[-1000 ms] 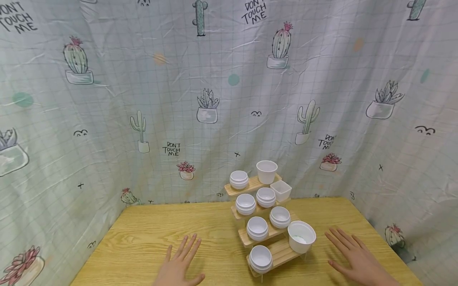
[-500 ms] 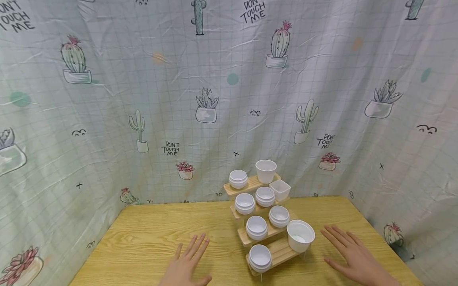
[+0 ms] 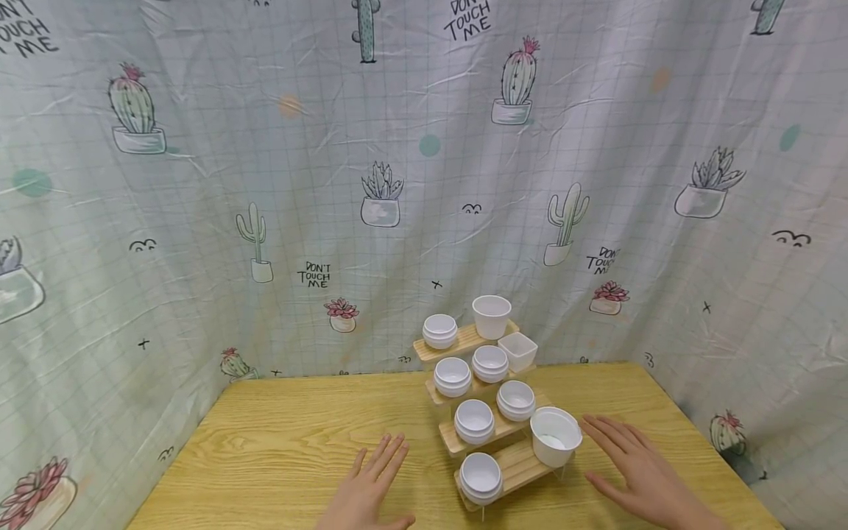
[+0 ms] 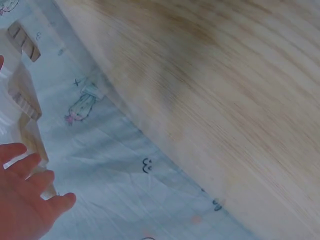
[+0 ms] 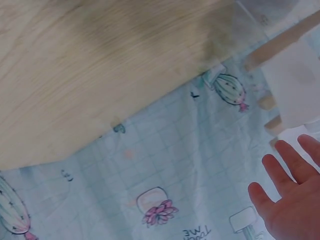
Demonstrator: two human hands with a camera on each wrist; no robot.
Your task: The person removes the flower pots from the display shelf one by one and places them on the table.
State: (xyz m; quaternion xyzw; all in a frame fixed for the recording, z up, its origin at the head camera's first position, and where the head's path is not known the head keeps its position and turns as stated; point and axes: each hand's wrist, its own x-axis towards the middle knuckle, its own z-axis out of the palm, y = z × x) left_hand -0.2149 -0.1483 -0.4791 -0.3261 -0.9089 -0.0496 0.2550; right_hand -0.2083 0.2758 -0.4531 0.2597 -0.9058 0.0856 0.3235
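Observation:
A stepped wooden rack point(image 3: 520, 470) with clear supports stands right of the table's middle, carrying several white pots. On its lowest step are a small round pot point(image 3: 481, 477) at the left and a larger white pot point(image 3: 556, 439) at the right. My left hand point(image 3: 363, 489), fingers spread, is over the table left of the rack. My right hand point(image 3: 636, 471) is right of the rack, fingertips close to the larger pot's rim. Both hands hold nothing. In the left wrist view my left hand point(image 4: 27, 195) shows spread fingers; the right wrist view shows my right hand point(image 5: 295, 190) likewise.
Higher steps bear more round pots, a square white pot point(image 3: 518, 352) and a tall tapered pot point(image 3: 492, 317) at the top. The wooden table point(image 3: 285, 434) meets a cactus-print curtain point(image 3: 397, 258) at its back and sides.
My left hand has moved right, toward the rack. My right hand has moved left and slightly up, nearer the larger pot. The rack and pots stay in place.

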